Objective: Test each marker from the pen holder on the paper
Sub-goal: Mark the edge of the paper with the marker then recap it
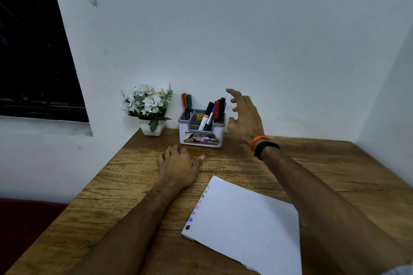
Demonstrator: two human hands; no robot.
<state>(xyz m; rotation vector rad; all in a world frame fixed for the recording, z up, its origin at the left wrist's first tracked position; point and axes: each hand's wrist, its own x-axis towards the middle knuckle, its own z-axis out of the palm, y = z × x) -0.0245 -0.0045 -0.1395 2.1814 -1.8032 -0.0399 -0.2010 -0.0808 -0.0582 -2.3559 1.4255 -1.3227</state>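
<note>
bare table [290,163] right of pen holder [201,138]; flower pot [152,129] crowds its left.

Wood-grain bench [312,163] set into a white corner. Far edge by the wall: white pen holder [201,138] with grey insert, markers standing in it. Left of it, small white pot of white flowers [149,109]. Near right: white paper [245,230], tilted, small colour marks down its left edge. Left hand [178,165] rests palm-down on the wood, between holder and paper.

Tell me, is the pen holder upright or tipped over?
Upright: the pen holder sits flat on the wooden table, markers standing in its compartments.
</note>
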